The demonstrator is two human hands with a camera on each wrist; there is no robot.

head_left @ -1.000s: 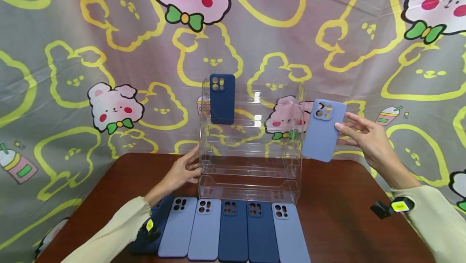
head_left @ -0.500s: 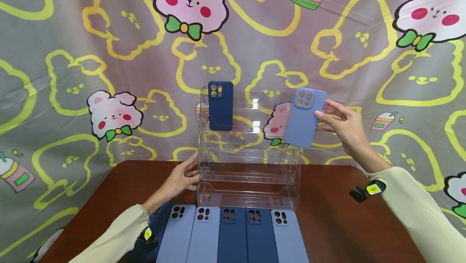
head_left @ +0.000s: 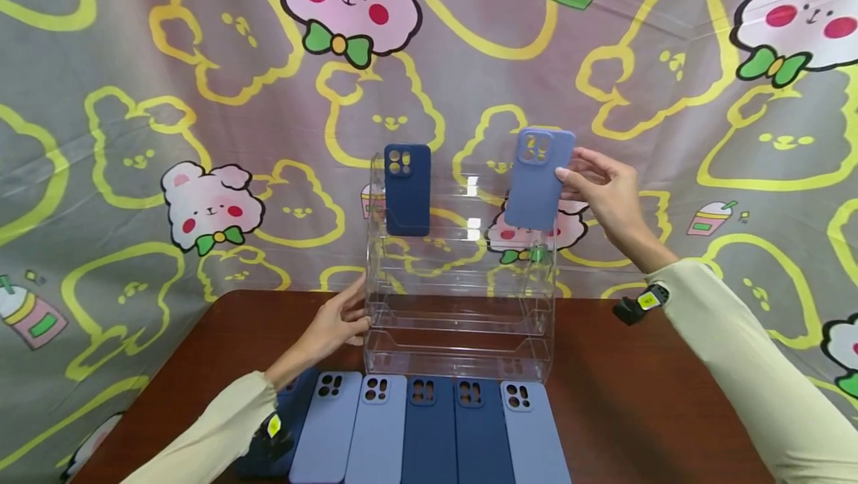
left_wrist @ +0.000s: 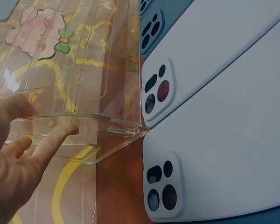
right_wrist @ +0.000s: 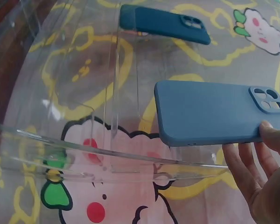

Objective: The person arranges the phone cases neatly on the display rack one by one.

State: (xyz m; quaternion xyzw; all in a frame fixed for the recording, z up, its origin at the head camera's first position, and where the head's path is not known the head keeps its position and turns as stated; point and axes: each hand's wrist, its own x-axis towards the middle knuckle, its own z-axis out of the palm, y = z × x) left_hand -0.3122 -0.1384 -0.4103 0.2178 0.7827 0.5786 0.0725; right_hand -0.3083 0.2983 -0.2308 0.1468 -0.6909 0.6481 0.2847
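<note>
Since the earlier frames the right hand (head_left: 606,190) has carried the light blue phone case (head_left: 538,177) up and leftward, from beside the clear acrylic display rack (head_left: 459,298) to the right end of its top tier. The case now hangs upright, camera cut-out on top, pinched along its right edge between thumb and fingertips; the right wrist view shows it just clear of the shelf lip, not yet resting on anything. A dark blue phone case (head_left: 407,188) already stands on the left of that same tier.

The left hand (head_left: 333,325) has barely shifted: its fingers lie relaxed and spread against the rack's lower left side wall, steadying it. A row of phone cases (head_left: 429,424), light and dark blue, lies flat on the brown bench (head_left: 630,409) in front of the rack.

The edge pinch looks light, so the case could twist or slip if its lower end catches the shelf lip. The transparent tiers are hard to read against the patterned cloth backdrop (head_left: 134,97), so the case could be set short of the ledge and drop to a lower tier.

The leftmost case on the bench is largely hidden under the left sleeve, and the row's near ends are cut off by the frame.
</note>
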